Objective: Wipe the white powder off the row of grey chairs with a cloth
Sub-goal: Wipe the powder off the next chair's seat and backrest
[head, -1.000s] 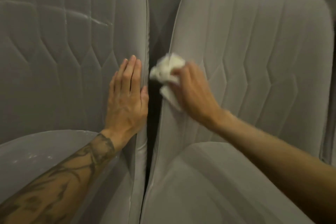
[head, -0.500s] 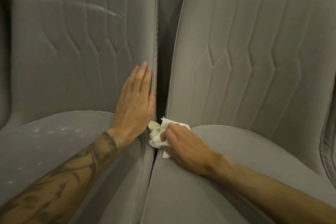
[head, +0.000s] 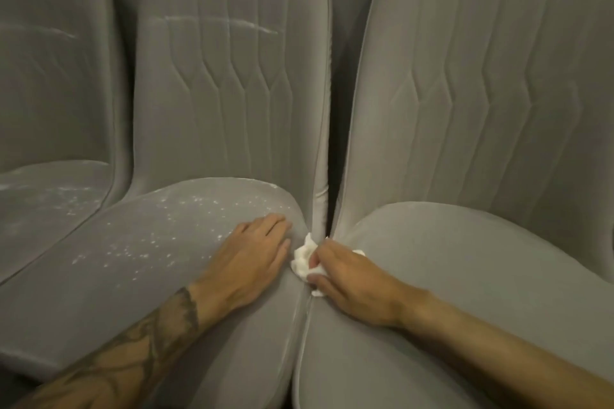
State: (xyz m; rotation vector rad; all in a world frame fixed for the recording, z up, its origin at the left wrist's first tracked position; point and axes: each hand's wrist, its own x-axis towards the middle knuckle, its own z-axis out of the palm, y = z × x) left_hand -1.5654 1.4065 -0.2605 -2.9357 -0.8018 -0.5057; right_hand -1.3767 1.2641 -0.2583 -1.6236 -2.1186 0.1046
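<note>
Three grey padded chairs stand side by side. White powder [head: 159, 236] speckles the seat of the middle chair [head: 232, 83], and a white streak crosses its backrest. My left hand [head: 252, 252] lies flat, fingers together, on that seat's right edge. My right hand [head: 352, 279] is closed on a crumpled white cloth [head: 304, 262], pressing it into the gap between the middle chair and the right chair [head: 481, 109]. The right chair's seat and backrest show no powder.
The left chair [head: 50, 93] carries powder on its seat and a faint streak on its backrest. A dark narrow gap separates each pair of chairs. A dark wall runs behind the backrests.
My right hand dragged the cloth down the gap from backrest height to the seats' junction. My left hand slid from the middle backrest's edge down onto its seat. The view pulled back.
</note>
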